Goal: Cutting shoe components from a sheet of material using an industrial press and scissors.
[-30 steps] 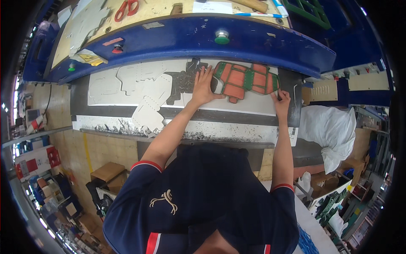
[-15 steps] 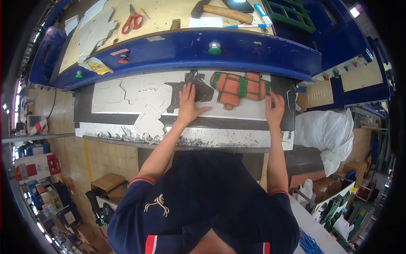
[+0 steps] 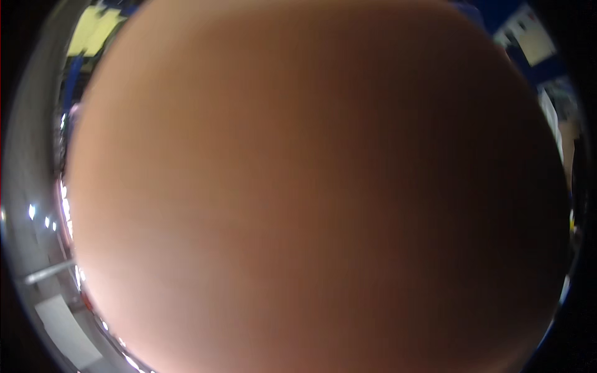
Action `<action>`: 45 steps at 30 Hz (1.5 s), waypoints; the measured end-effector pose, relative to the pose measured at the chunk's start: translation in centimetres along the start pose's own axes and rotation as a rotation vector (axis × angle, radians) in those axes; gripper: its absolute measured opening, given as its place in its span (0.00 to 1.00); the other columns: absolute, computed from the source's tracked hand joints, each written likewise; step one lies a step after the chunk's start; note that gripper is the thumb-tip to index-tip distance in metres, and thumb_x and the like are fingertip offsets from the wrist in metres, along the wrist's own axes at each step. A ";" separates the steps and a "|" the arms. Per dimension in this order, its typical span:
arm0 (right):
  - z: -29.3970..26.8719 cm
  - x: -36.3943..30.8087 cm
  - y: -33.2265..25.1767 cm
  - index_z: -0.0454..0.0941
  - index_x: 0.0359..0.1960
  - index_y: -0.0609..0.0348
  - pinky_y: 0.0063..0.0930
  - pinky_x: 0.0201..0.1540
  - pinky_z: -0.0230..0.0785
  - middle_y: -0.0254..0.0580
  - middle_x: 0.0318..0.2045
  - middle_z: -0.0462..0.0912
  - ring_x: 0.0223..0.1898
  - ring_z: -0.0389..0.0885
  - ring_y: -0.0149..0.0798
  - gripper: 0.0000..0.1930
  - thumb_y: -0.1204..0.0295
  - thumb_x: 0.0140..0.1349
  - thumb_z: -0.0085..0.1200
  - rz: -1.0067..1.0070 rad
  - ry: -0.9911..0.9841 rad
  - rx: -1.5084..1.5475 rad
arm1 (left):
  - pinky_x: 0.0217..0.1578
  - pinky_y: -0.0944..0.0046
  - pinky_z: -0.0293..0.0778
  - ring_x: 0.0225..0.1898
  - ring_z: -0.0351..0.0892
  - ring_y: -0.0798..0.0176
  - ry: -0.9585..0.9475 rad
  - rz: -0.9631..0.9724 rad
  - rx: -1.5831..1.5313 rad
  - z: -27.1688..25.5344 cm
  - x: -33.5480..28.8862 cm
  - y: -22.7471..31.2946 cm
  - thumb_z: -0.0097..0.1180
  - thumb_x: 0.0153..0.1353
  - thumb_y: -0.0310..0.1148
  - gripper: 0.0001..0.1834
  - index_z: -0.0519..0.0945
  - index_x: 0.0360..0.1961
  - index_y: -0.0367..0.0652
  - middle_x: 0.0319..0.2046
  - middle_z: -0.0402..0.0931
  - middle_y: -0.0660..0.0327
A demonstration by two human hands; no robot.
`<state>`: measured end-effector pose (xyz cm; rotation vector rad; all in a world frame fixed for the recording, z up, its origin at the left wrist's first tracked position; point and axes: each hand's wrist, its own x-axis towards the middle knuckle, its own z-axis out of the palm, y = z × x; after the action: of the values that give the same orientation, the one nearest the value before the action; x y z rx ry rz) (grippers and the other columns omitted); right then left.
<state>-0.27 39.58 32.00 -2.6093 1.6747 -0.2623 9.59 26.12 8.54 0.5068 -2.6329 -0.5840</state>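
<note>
Blurred bare skin (image 3: 280,186), apparently a hand held very close to the lens, fills nearly the whole head view. Its fingers cannot be made out, nor whether it is my left hand or my right hand. Behind it, the worktop and whatever lies there are hidden. No held object shows.
Only slivers of the workshop show round the rim. A pale yellowish panel (image 3: 93,30) is at the upper left, and a beige panel (image 3: 536,46) on blue machinery at the upper right. A metal bar (image 3: 50,272) and a white panel (image 3: 67,332) appear at the lower left.
Both hands were over the sheet, the left on a dark template, the right beside a red-and-green cutting die. Now blurred skin blocks the lens, and the view has tilted.
</note>
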 end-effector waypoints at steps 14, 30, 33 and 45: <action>1.9 24.1 -2.1 0.82 0.42 0.43 0.42 0.43 0.71 0.30 0.42 0.82 0.45 0.77 0.37 0.12 0.56 0.60 0.57 -0.399 -0.704 -0.670 | 0.57 0.48 0.62 0.58 0.68 0.46 -0.169 0.047 0.142 2.8 5.8 -5.8 0.73 0.44 0.41 0.42 0.68 0.60 0.38 0.56 0.69 0.44; 27.6 -6.1 9.4 0.78 0.46 0.64 0.23 0.39 0.76 0.40 0.34 0.84 0.34 0.82 0.31 0.15 0.65 0.67 0.46 1.789 1.491 1.356 | 0.53 0.50 0.65 0.52 0.68 0.44 -0.455 0.051 -0.319 0.2 4.7 -11.8 0.72 0.45 0.45 0.40 0.66 0.56 0.43 0.48 0.68 0.48; 29.5 -3.7 9.6 0.72 0.51 0.68 0.32 0.52 0.76 0.54 0.47 0.82 0.47 0.82 0.45 0.19 0.64 0.68 0.44 1.706 1.390 1.620 | 0.51 0.50 0.69 0.51 0.74 0.45 -0.467 0.162 -0.303 0.2 10.6 -16.6 0.71 0.47 0.44 0.34 0.71 0.52 0.45 0.46 0.76 0.51; 29.7 2.1 15.1 0.68 0.52 0.66 0.43 0.60 0.61 0.45 0.45 0.75 0.51 0.74 0.43 0.28 0.55 0.59 0.54 1.876 1.673 1.861 | 0.66 0.49 0.55 0.67 0.56 0.39 -0.483 0.316 -0.226 6.6 20.9 -17.9 0.62 0.56 0.54 0.42 0.65 0.65 0.40 0.65 0.59 0.40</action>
<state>-8.33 29.34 1.30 1.0031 1.2574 -2.0577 -6.59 4.19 0.92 -0.1409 -2.9448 -0.9810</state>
